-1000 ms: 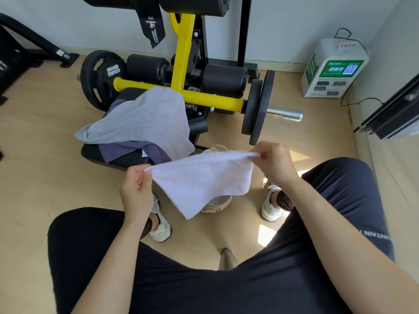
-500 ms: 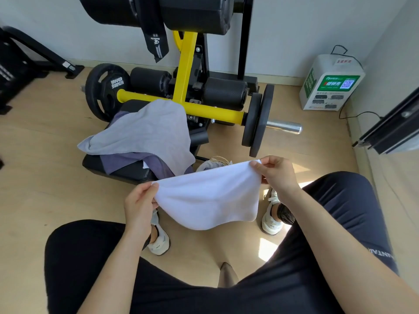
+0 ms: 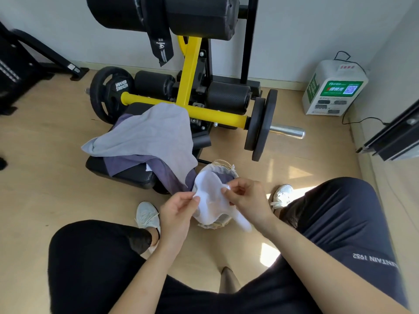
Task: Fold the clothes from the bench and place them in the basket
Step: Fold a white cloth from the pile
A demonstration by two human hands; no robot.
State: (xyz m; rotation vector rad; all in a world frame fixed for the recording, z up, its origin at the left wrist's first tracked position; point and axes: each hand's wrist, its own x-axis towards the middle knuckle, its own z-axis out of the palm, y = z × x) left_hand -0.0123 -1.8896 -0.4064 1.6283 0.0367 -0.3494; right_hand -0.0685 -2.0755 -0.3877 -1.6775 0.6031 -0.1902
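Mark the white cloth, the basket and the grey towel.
white cloth (image 3: 209, 194), head view, middle of the fabric.
basket (image 3: 223, 163), head view, far woven rim.
grey towel (image 3: 145, 137), head view, centre of its top.

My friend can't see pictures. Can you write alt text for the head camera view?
The left hand and right hand pinch a white cloth over a woven basket. Behind, a grey cloth and a purple cloth lie on the black bench of a yellow gym machine.

Three cloths (image 3: 145, 137), one basket (image 3: 223, 164), one bench (image 3: 127, 176).
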